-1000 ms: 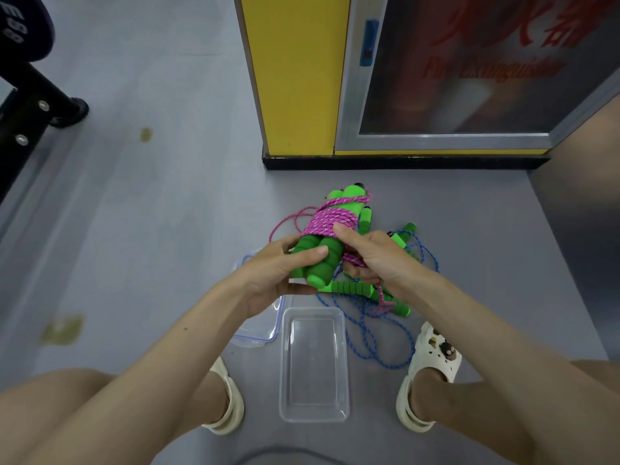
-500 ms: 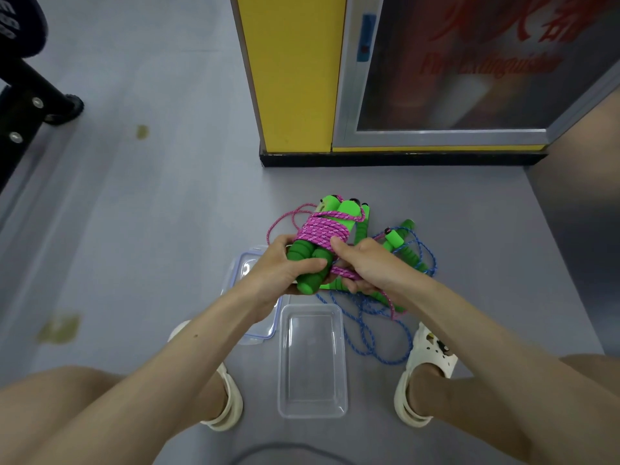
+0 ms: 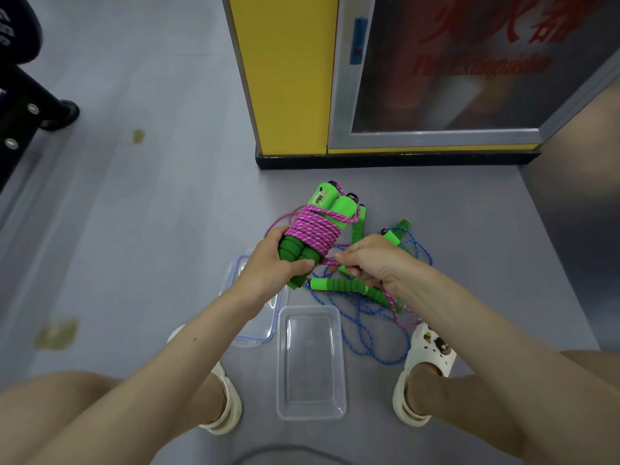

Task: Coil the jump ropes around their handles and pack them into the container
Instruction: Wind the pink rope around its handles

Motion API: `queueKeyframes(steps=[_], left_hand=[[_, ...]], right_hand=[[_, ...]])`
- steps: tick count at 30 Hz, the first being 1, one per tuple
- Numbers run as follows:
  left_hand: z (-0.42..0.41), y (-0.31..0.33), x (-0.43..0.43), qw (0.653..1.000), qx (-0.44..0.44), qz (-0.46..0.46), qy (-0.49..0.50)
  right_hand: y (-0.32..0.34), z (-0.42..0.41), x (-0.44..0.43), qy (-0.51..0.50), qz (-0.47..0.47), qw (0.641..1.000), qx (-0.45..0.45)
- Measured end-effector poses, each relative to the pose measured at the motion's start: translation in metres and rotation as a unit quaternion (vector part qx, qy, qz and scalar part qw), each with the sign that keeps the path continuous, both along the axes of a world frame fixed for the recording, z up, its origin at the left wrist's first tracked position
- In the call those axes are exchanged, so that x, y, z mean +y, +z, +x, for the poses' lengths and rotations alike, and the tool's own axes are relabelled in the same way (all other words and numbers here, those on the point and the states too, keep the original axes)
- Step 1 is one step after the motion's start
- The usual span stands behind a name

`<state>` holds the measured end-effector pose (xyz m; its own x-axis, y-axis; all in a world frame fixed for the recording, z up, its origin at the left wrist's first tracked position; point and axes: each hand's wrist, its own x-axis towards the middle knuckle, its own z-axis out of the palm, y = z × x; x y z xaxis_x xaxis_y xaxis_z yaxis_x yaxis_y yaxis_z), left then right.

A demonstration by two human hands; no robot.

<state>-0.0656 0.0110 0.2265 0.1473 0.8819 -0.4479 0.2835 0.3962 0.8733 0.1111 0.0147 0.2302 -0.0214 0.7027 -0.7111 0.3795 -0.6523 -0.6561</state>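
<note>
- Two jump ropes are in view: a pink jump rope, held in the hands, and a blue jump rope, lying loose on the floor.
- Left hand: the grip is closed around the foam ends of the paired green handles of the pink rope, holding the bundle above the floor.
- Right hand: thumb and fingertips pinch a strand of the pink cord close to the lower edge of the coil.
- Coil status: several neat turns of pink cord sit around the middle of the paired handles. One slack loop hangs off the far-left side of the bundle, and a pink tail runs down past the right wrist to the floor. Coiling of this rope is judged mostly done but not finished; the remaining slack must be wound and the end secured.
- Blue rope status: uncoiled. Its cord lies in open loops and its green foam handles lie among them, between the right hand and the right sandal.
- Clear plastic container: stands on the floor between the feet, open, with nothing inside. Its lid lies just beside it on the left, partly under the left forearm.
- Remaining work, as judged: finish the pink coil, coil the blue rope, place both bundles in the container. Packing has not begun.
</note>
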Motion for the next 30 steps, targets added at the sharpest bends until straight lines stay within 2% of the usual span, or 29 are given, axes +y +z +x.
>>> queueKeyframes(steps=[7,11,17,21,23,25,27,30], left_hand=[[0.001,0.0,0.004,1.0,-0.01,0.018,0.009],[0.003,-0.003,0.0,0.988,0.085,0.124,-0.027],[0.003,-0.017,-0.006,0.939,0.205,0.264,-0.075],[0.001,-0.023,-0.009,0.86,0.337,0.36,-0.13],[0.002,-0.022,-0.01,0.815,0.395,0.399,-0.145],[0.005,-0.02,-0.011,0.786,0.415,0.432,-0.151],[0.005,-0.019,-0.011,0.778,0.414,0.446,-0.156],[0.003,-0.022,-0.011,0.793,0.388,0.438,-0.172]], right_hand=[[0.004,0.003,0.003,-0.006,0.007,1.0,0.017],[0.007,0.002,0.002,0.001,-0.023,0.997,0.072],[0.003,0.002,0.002,-0.058,-0.079,0.971,0.217],[0.006,0.005,-0.001,-0.113,-0.096,0.936,0.32],[0.008,0.004,-0.003,-0.123,-0.091,0.933,0.326],[0.006,0.003,-0.003,-0.128,-0.091,0.937,0.313],[0.003,0.002,-0.001,-0.135,-0.092,0.944,0.285],[0.001,0.002,0.001,-0.132,-0.076,0.96,0.233]])
